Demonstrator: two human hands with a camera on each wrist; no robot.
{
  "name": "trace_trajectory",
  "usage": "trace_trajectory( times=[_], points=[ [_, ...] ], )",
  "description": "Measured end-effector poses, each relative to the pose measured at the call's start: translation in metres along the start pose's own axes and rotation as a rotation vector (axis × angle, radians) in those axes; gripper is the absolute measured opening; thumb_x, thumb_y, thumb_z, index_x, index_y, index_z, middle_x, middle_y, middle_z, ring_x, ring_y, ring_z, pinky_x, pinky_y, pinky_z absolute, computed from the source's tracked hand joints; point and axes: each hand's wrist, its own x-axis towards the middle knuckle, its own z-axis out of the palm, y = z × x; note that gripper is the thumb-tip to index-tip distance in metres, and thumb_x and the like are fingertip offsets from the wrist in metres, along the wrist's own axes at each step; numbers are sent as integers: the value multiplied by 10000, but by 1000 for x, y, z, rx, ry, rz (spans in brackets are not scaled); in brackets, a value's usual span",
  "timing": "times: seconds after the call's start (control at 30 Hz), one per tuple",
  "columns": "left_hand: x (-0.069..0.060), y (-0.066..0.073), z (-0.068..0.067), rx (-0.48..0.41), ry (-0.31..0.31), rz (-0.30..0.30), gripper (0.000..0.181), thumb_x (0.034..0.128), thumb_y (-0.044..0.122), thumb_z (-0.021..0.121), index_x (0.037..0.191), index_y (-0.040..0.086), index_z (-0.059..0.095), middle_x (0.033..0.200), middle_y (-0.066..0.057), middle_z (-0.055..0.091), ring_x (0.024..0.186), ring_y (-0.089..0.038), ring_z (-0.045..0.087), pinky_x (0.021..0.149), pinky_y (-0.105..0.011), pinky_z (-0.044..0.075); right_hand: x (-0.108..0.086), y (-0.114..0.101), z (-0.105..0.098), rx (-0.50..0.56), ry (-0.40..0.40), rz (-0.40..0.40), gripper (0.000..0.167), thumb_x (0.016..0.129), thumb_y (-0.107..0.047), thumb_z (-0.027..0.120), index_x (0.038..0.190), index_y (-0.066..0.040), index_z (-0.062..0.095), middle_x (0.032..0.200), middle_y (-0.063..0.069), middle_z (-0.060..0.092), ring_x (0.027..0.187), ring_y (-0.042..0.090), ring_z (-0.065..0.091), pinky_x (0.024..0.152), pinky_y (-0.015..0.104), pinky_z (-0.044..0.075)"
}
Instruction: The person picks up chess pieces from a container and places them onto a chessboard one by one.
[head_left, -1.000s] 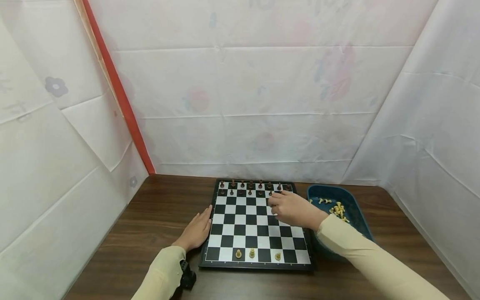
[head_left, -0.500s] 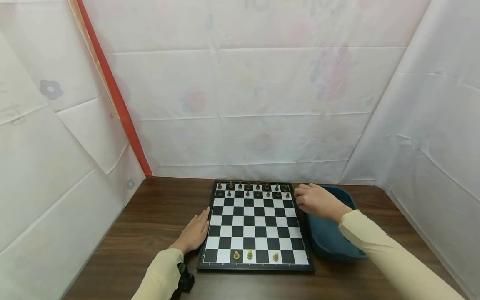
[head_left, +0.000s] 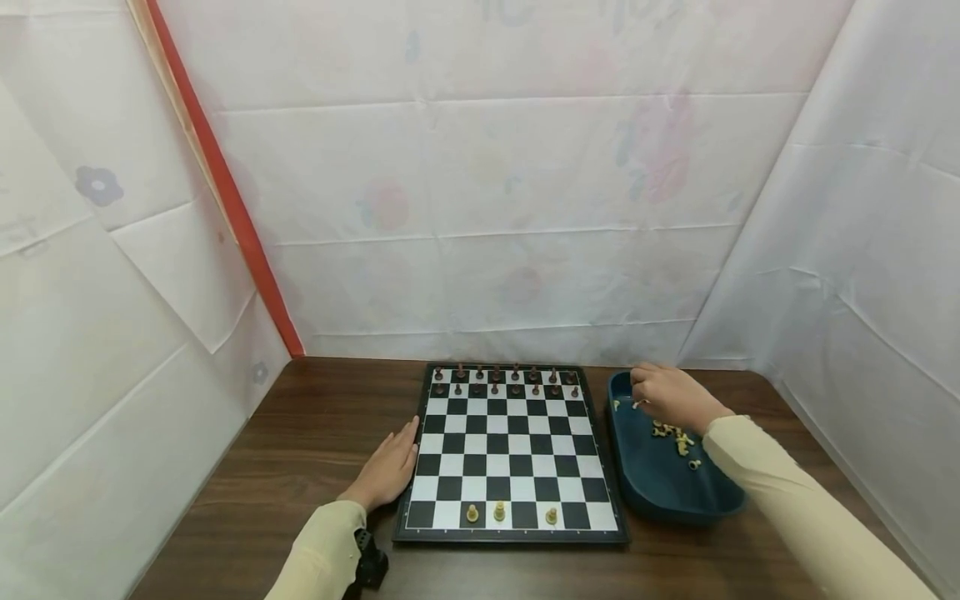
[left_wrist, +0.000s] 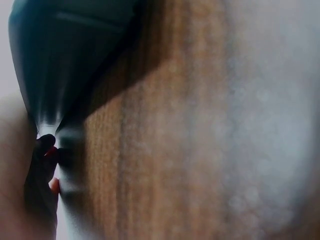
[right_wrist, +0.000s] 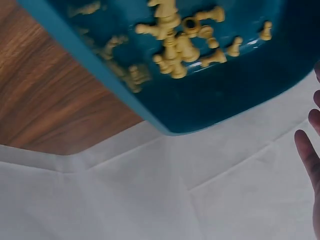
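A black-and-white chessboard (head_left: 508, 452) lies on the table, with dark red pieces (head_left: 495, 375) in two rows at its far end. Three pale yellow pieces (head_left: 499, 511) stand on its nearest row. My left hand (head_left: 386, 467) rests flat against the board's left edge, fingers extended. Over the far end of the blue bin (head_left: 652, 487) is my right hand (head_left: 678, 398), near a small yellow piece. In the right wrist view its spread fingers (right_wrist: 307, 155) show beside the bin's rim (right_wrist: 167, 131), with no piece visible between them. Loose yellow pieces (right_wrist: 172, 50) lie inside the bin.
The brown wooden table (head_left: 322, 425) extends left of the board and right of the bin. White patterned sheets (head_left: 480, 283) hang behind and at both sides, with a red strip (head_left: 232, 192) at the left corner. A black device (head_left: 370, 562) is on the left wrist.
My right hand has moved right from the board's far right part to over the bin. A dark red piece now stands at the right end of the second row. The left hand stays put.
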Motion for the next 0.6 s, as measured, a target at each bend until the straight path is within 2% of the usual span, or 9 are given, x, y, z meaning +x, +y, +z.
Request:
trace_trajectory(
  times=[0.17, 0.43, 0.6],
  points=[
    [-1, 0, -1, -1, -4, -7, 515, 1031, 160, 343, 1486, -50, 223, 1507, -213, 295, 1390, -345, 265, 1139, -501, 162, -8, 12, 12, 36, -33, 54, 147, 743, -25, 780, 680, -127, 695, 712, -51, 446, 649, 134, 425, 584, 323, 434],
    [-2, 2, -3, 0, -9, -4, 510, 1034, 158, 348, 1486, -47, 227, 1505, -213, 300, 1390, -344, 268, 1139, -500, 167, -22, 25, 33, 37, -128, 165, 118, 732, -10, 770, 704, -112, 718, 702, -44, 479, 663, 173, 492, 569, 329, 470],
    [-2, 3, -3, -5, -2, -12, 513, 1035, 160, 348, 1490, -40, 221, 1507, -204, 300, 1394, -330, 264, 1145, -487, 157, -25, 28, 42, 56, -141, 193, 152, 735, -24, 783, 674, -136, 698, 692, -57, 463, 649, 155, 460, 516, 281, 412]
  ],
)
